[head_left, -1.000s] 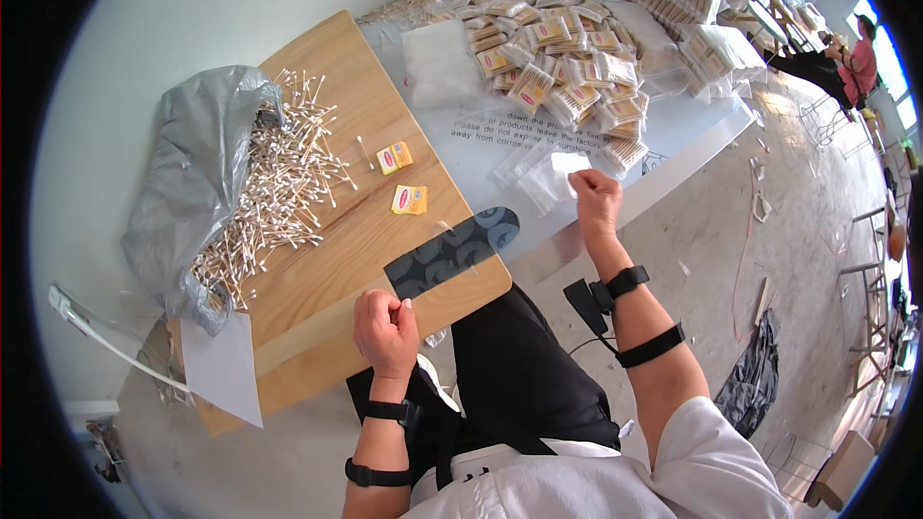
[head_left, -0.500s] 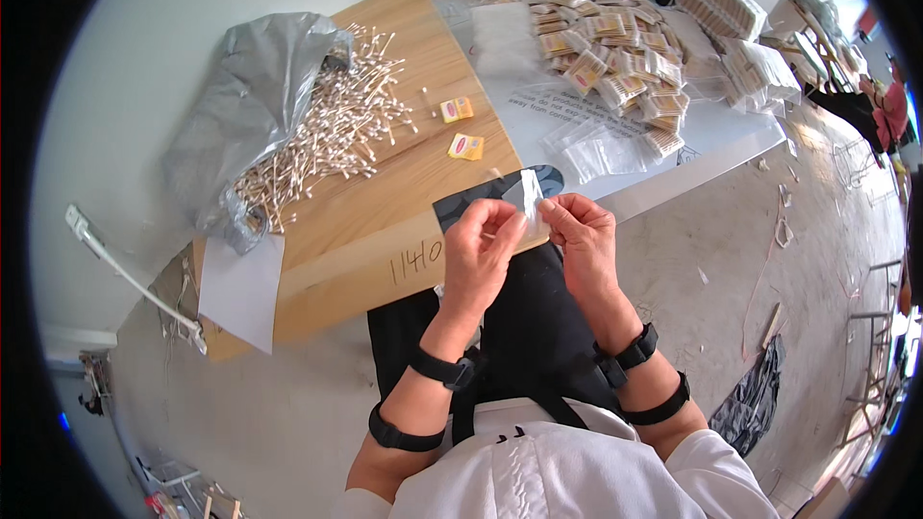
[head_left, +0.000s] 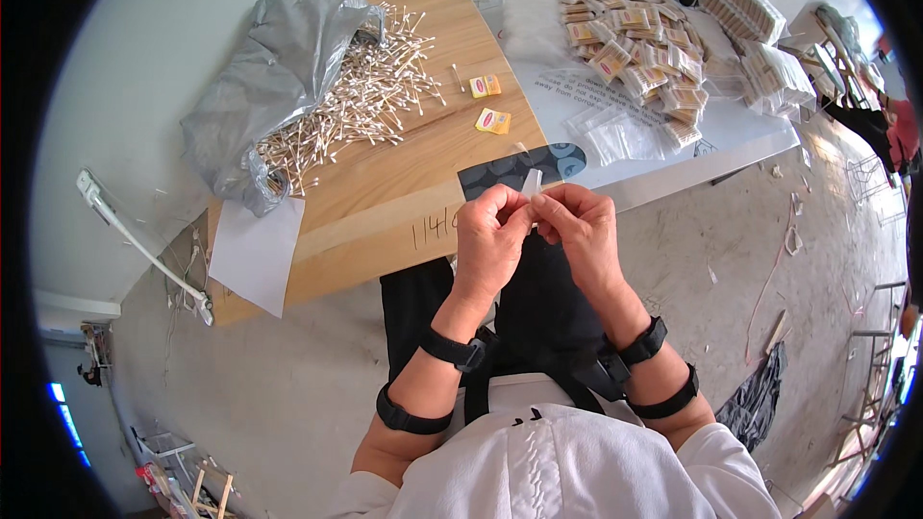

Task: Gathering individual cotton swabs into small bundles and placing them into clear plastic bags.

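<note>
Close together at the table's front edge, both my hands pinch a small clear plastic bag (head_left: 533, 181). My left hand (head_left: 492, 238) has thumb and fingers closed on its left side. My right hand (head_left: 585, 233) is closed on the opposite side, its thumb toward my left fingertips. The bag points up and looks narrow; whether anything is in it I cannot tell. Just beyond lies a dark patterned pad (head_left: 500, 171). Two yellow-and-white cards, an upper card (head_left: 486, 86) and a lower card (head_left: 493, 121), lie farther off on the wooden board (head_left: 385, 187).
Cotton swabs (head_left: 370, 96) spill from a grey plastic bag (head_left: 279, 67) at the left. Flat clear bags (head_left: 620, 137) lie right of the pad, below a heap of filled swab packets (head_left: 644, 48). White paper (head_left: 255, 255) overhangs the board's left corner. Stacked packs (head_left: 745, 5) stand far right.
My hands have come closer together, and the bag between them looks narrower. The whole view has shifted, so the table sits higher and farther right.
</note>
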Tool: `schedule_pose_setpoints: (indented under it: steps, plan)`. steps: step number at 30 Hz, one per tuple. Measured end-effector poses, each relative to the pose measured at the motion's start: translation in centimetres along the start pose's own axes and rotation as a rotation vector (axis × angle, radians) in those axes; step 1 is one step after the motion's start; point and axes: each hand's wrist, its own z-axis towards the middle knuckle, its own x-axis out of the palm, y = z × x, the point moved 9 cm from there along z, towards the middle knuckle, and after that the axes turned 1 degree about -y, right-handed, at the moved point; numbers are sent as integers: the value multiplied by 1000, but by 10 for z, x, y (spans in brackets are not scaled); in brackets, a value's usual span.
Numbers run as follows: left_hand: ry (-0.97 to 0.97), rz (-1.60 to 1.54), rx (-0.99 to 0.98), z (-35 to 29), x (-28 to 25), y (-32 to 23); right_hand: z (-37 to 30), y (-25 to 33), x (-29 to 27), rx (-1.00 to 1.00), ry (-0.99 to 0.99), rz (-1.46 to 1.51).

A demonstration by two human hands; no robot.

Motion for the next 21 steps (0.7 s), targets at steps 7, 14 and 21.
schedule_pose_setpoints:
  steps: [7,14,21]
  plan:
    - [101,34,-26,0,3,0,-1,1,-3,55,3,-81]
    - [133,-259,-271,-6,8,19,-1,-8,-6,111,9,55]
    - [136,-456,-407,-11,13,36,0,-21,-5,151,43,181]
